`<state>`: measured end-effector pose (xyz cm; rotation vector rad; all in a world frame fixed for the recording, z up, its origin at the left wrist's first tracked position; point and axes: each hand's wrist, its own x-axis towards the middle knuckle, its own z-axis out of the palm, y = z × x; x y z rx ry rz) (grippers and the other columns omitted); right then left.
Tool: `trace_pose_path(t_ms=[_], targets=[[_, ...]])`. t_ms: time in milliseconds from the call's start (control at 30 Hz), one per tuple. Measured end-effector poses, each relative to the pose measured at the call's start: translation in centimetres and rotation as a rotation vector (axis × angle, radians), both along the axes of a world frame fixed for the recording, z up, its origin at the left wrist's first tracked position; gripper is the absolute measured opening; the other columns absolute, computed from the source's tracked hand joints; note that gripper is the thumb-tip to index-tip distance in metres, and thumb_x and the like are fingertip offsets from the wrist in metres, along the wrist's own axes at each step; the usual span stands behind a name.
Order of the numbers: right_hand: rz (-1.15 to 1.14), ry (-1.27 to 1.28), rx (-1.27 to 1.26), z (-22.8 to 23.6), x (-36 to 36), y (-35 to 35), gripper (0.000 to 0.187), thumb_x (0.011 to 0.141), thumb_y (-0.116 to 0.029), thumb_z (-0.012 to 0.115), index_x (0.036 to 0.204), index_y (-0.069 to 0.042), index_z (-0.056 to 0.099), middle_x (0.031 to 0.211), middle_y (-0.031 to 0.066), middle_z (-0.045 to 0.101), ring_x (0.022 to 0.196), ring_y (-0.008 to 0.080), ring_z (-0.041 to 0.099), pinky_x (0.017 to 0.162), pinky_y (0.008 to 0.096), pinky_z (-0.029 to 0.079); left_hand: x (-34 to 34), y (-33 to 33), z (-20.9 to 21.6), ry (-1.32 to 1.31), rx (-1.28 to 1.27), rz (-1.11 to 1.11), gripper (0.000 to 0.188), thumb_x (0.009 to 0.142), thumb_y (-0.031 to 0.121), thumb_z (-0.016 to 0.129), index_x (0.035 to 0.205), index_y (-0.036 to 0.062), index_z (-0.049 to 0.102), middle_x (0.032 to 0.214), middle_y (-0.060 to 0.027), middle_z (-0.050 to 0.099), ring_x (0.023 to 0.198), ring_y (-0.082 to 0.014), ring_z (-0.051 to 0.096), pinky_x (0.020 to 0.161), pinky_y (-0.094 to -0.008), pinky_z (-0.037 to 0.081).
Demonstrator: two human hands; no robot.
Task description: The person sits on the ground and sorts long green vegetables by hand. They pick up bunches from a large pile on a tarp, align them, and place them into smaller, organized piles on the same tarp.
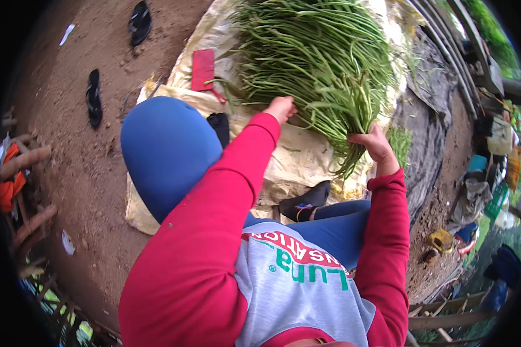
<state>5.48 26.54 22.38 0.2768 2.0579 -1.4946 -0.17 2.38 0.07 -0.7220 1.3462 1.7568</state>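
The right hand (378,144) clasps a bean bunch (358,107) at the pile's (312,46) near edge, likely light, bendy and snappable, best held where it narrows; the left hand (282,109) curls, its hold unclear.

Sweatshirt (260,312) w/ lt grey body, lg green lettering (308,272) & red band (298,250) w/ white letters across front; red neckline (298,332), long red sleeves (197,237), R cuff (386,180) folded back. Trousers (168,133) plain blue, close-fitting at R calf. Blk sock (315,196) w/ sm multicol. patch nr ankle. L hand (282,110) & R hand (376,143) bare.
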Motion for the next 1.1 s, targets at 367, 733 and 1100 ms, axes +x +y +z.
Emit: trace_pose_path(t_ms=[367,733,1100], targets=[[-0.557,0.319,-0.391,13.0,6.5,11.1,0.034,0.075,0.0,0.062,0.109,0.002,0.057,0.083,0.0096,0.062,0.07,0.0224,0.064,0.073,0.0375,0.058,0.3,0.7,4.1,-0.03,0.07,-0.59,0.027,0.091,0.031,0.058,0.107,0.01,0.062,0.089,-0.007,0.069,0.08,-0.022,0.064,0.074,-0.0447,0.05],[-0.461,0.231,-0.524,9.0,6.9,1.9,0.026,0.076,-0.002,0.067,0.102,-0.001,0.063,0.08,0.0073,0.064,0.067,0.0184,0.064,0.06,0.0311,0.052,2.9,8.1,33.0,0.721,0.453,-0.846,0.101,0.08,0.06,0.069,0.153,0.0129,0.018,0.151,-0.0119,0.032,0.143,-0.0266,0.021,0.112,-0.0523,0.019],[-0.269,0.555,0.013,5.3,2.4,-7.2,0.048,0.07,-0.022,0.078,0.111,-0.001,0.063,0.095,0.0119,0.067,0.087,0.0192,0.065,0.075,0.0319,0.051,1.6,6.9,28.9,0.705,0.259,-0.11,0.03,0.073,0.0,0.075,0.101,0.0025,0.063,0.087,-0.0036,0.067,0.08,-0.0142,0.061,0.074,-0.0306,0.049]])
